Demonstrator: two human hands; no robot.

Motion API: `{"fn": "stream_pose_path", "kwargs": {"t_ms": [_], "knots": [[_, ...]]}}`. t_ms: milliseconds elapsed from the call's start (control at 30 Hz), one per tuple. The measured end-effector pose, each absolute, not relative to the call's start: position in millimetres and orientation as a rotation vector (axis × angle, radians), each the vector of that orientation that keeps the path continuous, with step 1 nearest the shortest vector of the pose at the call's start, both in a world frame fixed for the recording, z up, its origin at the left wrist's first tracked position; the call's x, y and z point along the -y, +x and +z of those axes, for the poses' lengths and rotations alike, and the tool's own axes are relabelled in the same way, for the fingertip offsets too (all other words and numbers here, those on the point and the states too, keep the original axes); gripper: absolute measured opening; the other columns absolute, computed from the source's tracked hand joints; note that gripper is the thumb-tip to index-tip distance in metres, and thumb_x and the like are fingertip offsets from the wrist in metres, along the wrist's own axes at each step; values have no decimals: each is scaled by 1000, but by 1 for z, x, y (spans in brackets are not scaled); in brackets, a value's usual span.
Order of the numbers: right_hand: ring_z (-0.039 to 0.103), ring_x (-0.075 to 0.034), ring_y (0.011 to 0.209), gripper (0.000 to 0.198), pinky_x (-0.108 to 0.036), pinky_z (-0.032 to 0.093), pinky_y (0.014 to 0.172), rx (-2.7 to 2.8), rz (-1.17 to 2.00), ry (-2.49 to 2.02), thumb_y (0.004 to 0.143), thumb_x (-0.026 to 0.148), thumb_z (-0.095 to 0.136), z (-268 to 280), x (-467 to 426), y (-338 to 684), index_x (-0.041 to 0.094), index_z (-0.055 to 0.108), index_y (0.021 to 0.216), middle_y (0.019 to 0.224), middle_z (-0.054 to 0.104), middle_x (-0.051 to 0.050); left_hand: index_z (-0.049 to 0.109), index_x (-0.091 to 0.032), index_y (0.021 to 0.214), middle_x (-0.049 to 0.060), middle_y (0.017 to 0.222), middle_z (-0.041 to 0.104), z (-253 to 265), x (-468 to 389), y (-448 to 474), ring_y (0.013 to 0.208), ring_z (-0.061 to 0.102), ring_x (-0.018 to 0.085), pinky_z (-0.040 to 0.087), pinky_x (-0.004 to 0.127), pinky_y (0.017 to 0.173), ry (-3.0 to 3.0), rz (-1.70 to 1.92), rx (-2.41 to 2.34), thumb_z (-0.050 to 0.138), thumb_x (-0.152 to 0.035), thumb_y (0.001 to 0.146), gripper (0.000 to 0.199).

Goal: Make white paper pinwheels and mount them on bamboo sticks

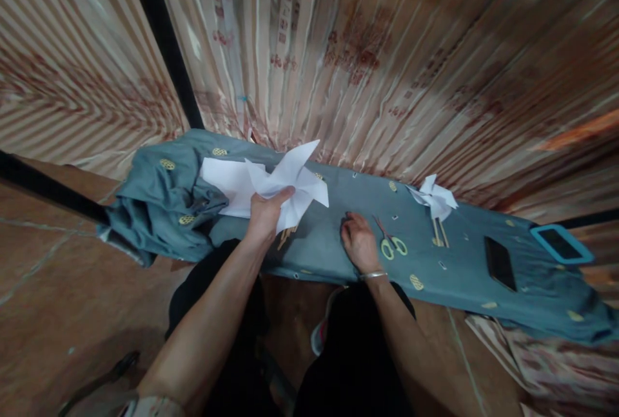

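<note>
My left hand (pixel 265 216) grips a white paper pinwheel (pixel 297 188), its thumb pressed on the centre and the other fingers hidden underneath. The folded blades spread out around the thumb. Lying partly beneath the pinwheel are white paper sheets (pixel 225 178) and several thin wooden sticks (pixel 286 236). My right hand (pixel 358 240) rests on the blue-grey cloth with its fingers curled in. Whether it pinches anything small cannot be seen. Just right of it lie scissors (pixel 394 247) with pale green handles, blades pointing away from me.
A second paper pinwheel (pixel 434 198) with wooden sticks lies farther right on the cloth-covered bench (pixel 338 256). Past it are a dark phone (pixel 500 263) and a blue-framed device (pixel 563 244). Bunched cloth (pixel 159 204) fills the left end; a striped curtain (pixel 309 49) hangs behind.
</note>
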State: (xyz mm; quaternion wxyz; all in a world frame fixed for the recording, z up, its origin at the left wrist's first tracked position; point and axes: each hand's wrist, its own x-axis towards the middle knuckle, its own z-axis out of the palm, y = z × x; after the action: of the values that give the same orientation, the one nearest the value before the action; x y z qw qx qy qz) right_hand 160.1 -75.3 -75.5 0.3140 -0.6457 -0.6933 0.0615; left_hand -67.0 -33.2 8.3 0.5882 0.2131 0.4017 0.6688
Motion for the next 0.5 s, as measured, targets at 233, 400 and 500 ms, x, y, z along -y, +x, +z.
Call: {"fn": "stream_pose_path", "kwargs": {"t_ms": [233, 400, 500], "knots": [[54, -26, 120, 30, -45, 42, 104, 1935, 42, -1669, 93, 24, 40, -85, 87, 161, 17, 69, 97, 119, 65, -16, 71, -11, 97, 7, 81, 75, 5, 36, -56, 85, 71, 27, 53, 38, 85, 557, 1561, -950, 89, -27, 42, 60], [62, -26, 109, 25, -44, 44, 99, 1612, 275, -1720, 88, 33, 49, -90, 82, 169, 22, 71, 85, 115, 69, -10, 71, -11, 95, 7, 80, 75, 5, 38, -51, 90, 70, 29, 53, 39, 86, 572, 1548, -1010, 88, -25, 40, 59], [62, -26, 109, 19, -44, 44, 98, 1496, 374, -1713, 81, 32, 56, -92, 77, 172, 22, 71, 76, 118, 68, -10, 71, -10, 92, 7, 79, 75, 6, 41, -47, 90, 70, 29, 53, 39, 84, 583, 1528, -1005, 88, -24, 40, 56]]}}
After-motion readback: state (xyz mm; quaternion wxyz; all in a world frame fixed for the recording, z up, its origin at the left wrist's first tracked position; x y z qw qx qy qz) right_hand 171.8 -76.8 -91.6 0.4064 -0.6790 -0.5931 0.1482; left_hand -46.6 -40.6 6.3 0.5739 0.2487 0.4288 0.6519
